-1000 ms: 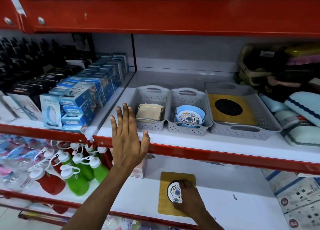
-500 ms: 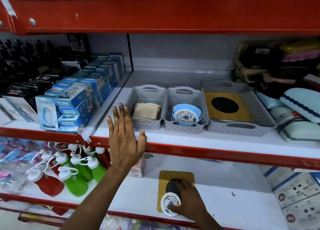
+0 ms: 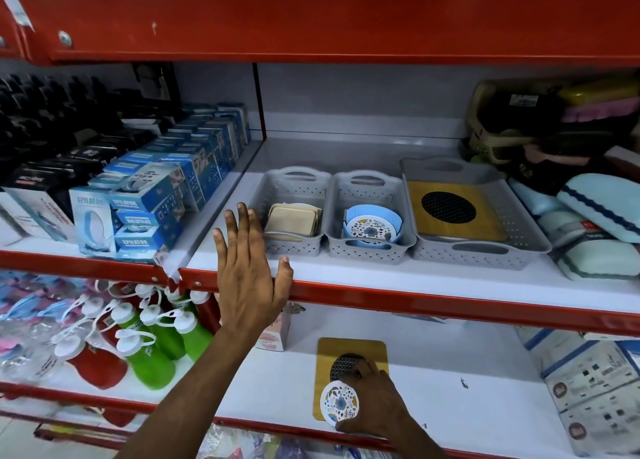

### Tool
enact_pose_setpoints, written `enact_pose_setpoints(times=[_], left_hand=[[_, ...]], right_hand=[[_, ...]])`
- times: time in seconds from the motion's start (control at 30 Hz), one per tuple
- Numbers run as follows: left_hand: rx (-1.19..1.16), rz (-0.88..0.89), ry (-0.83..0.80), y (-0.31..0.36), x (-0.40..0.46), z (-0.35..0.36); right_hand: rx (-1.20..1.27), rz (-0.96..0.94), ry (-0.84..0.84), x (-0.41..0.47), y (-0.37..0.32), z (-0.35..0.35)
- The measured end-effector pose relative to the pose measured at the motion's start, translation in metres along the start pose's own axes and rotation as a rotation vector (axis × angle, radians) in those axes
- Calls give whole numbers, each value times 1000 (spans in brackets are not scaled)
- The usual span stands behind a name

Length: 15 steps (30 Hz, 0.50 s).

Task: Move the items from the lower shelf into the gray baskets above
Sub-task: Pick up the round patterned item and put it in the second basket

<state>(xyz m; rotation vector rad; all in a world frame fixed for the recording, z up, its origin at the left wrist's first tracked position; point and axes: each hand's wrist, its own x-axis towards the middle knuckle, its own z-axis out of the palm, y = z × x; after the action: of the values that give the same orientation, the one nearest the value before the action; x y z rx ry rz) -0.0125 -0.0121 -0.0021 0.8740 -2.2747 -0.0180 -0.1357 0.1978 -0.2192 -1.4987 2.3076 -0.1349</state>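
On the lower shelf lies a square wooden trivet [image 3: 349, 348] with a black mesh centre. My right hand [image 3: 374, 403] covers its front part and grips a round floral coaster [image 3: 337, 401] at the trivet's front left corner, near the shelf edge. My left hand [image 3: 247, 271] rests open and flat on the upper shelf's red front edge. Above stand three gray baskets. The left basket [image 3: 291, 247] holds beige square pads. The middle basket [image 3: 367, 254] holds a blue holder with a matching floral coaster [image 3: 372, 228]. The large basket [image 3: 478, 256] holds another wooden trivet [image 3: 450, 209].
Blue epilator boxes [image 3: 138, 213] fill the upper shelf on the left, and light blue cushions [image 3: 602, 213] lie on the right. Green and red bottles [image 3: 152, 341] crowd the lower shelf's left, beside a small pink box [image 3: 275, 334]. White printed boxes [image 3: 595, 389] stand at lower right.
My right hand has dragged the floral coaster from the trivet's centre toward its front left corner, uncovering the black mesh. My left hand has stayed on the shelf edge.
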Motion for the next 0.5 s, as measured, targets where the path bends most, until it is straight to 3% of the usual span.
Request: enact_pose_setpoints(times=[0.5], left_hand=[[-11,8,4,1,0,-1]], right_hand=[[-1,67,6,12,-3,2]])
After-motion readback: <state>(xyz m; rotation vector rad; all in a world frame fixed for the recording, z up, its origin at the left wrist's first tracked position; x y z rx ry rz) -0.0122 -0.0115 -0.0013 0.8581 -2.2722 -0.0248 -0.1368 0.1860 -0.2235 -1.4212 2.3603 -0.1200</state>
